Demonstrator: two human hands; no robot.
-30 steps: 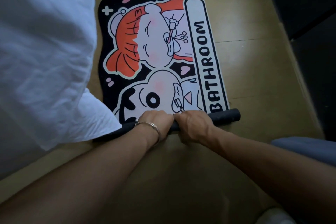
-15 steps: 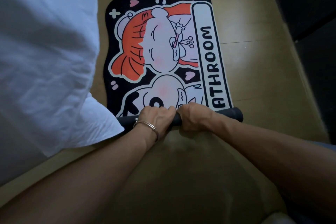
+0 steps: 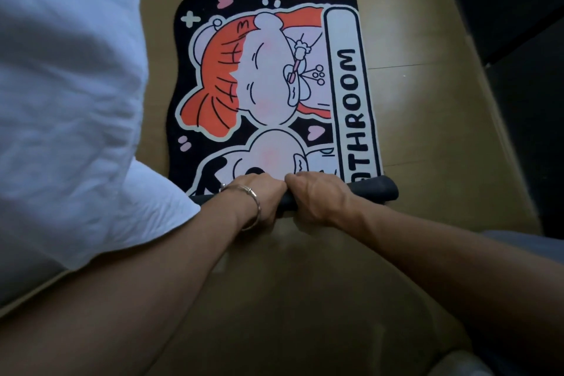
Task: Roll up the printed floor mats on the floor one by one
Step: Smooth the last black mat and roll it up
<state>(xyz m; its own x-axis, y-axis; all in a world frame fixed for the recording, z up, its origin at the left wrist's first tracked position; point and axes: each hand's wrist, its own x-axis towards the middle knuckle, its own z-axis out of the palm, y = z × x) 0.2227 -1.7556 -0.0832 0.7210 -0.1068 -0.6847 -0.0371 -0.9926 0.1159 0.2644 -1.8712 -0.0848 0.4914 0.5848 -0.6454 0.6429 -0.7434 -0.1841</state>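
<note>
- The printed floor mat (image 3: 274, 85) is lying flat on the wooden floor (image 3: 427, 131), with its cartoon print facing up. It is stretching away from the person toward the floor's far edge.
- The mat's near end is sitting wound into a dark roll (image 3: 378, 192), which is running from left to right across the mat's width.
- The left hand (image 3: 259, 195) is gripping the roll near its middle, with the fingers curling over the top toward the printed face.
- The right hand (image 3: 317, 201) is gripping the roll just beside it. Its fingers are wrapping over in the same way, and the two hands are touching.
- A thin metal bracelet (image 3: 253, 201) is hanging round the left wrist.
- The lettering strip (image 3: 351, 94) along the mat's right edge is showing "THROOM" beyond the roll.
- White cloth (image 3: 70, 101) is filling the left side of the view and covering the roll's left end.
- Dark furniture (image 3: 518, 40) is standing along the floor's right edge.
</note>
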